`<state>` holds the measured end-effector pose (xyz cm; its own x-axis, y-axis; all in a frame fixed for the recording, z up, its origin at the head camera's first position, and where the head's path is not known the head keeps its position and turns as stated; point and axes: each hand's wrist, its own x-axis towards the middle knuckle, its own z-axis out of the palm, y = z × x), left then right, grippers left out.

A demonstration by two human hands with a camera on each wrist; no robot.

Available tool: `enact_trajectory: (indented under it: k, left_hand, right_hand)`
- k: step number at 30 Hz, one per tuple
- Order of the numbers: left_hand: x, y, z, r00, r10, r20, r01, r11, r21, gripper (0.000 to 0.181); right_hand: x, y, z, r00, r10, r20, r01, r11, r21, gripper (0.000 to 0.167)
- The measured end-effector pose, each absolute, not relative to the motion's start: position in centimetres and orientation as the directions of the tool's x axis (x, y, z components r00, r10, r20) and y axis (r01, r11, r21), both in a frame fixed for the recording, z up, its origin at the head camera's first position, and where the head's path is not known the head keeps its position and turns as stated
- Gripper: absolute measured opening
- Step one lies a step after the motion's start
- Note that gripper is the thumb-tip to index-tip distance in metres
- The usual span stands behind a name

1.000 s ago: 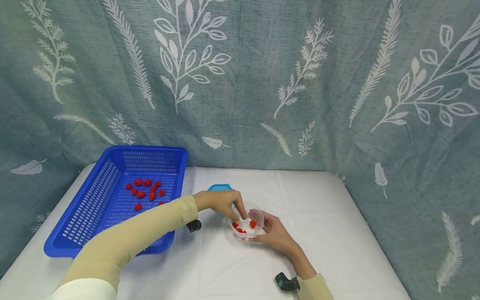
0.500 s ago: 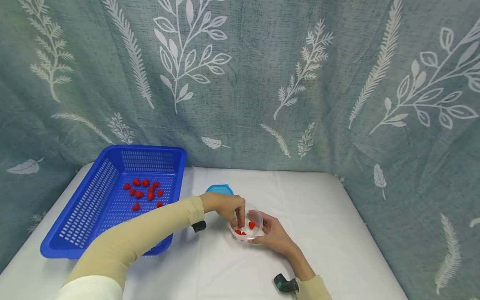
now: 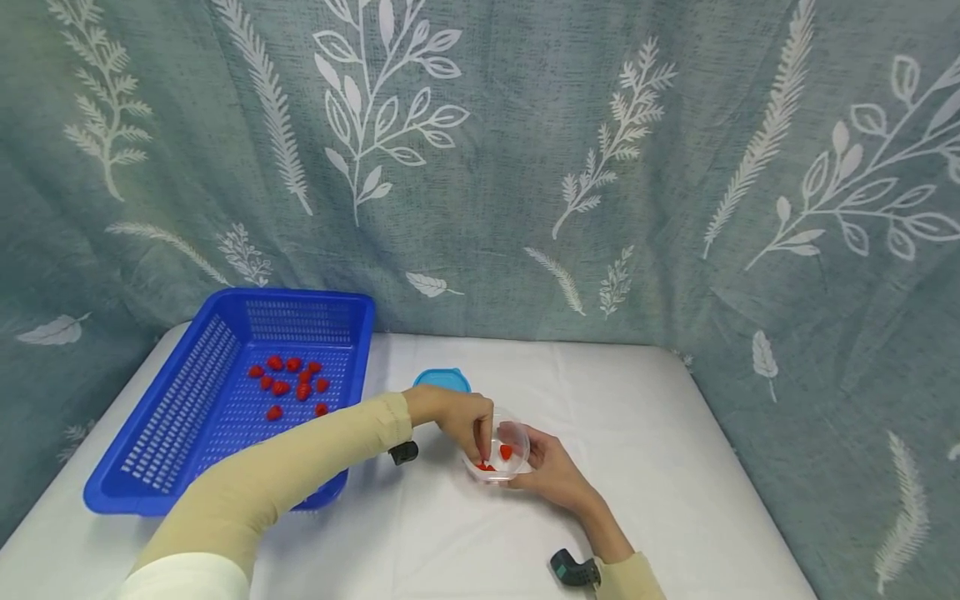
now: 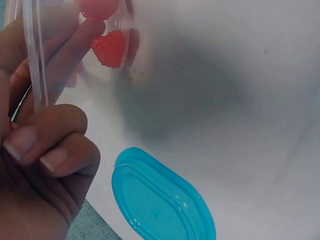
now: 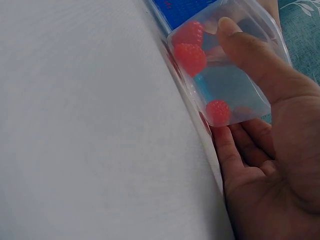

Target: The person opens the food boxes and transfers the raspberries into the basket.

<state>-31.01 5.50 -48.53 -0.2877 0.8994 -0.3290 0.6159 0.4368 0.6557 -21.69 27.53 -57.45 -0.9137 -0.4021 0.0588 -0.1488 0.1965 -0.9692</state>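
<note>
A clear plastic container (image 3: pixel 521 440) stands tilted on the white cloth, and my right hand (image 3: pixel 557 475) grips its right side, thumb on the wall and fingers underneath. Over the opposite rim, my left hand (image 3: pixel 469 418) reaches in with its fingers pointing down, pinching a raspberry (image 4: pixel 100 7) near the container's bottom. The thumb's contact is mostly hidden in the left wrist view. Another raspberry (image 5: pixel 217 112) lies apart inside, nearer my right fingers; two more touch each other at the far end in the right wrist view.
A blue plastic basket (image 3: pixel 123 505) with several raspberries (image 3: pixel 281 387) stands on the left, partly behind my left forearm. A light-blue lid (image 3: pixel 444 380) lies behind my left hand. A patterned curtain (image 3: pixel 495 167) hangs behind the table.
My left hand has moved slightly right and lower into the container, its fingers closing together at the raspberries. My right hand keeps holding the container in about the same place.
</note>
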Motion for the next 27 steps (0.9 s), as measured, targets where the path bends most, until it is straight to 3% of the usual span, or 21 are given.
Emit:
enact_trajectory:
  k: [10, 27]
  left_hand:
    - [-30.7, 5.7, -48.4, -0.306, 0.886, -0.348, 0.604, 0.463, 0.649, 0.014]
    - [-31.0, 5.5, -49.5, -0.308, 0.917, -0.255, 0.575, 0.392, 0.718, 0.023]
  right_hand:
    - [-21.7, 27.5, -57.3, -0.924, -0.381, 0.035, -0.124, 0.21, -0.97, 0.082]
    - [-21.7, 27.6, -57.5, -0.919, -0.391, 0.052, -0.143, 0.209, -0.967, 0.083]
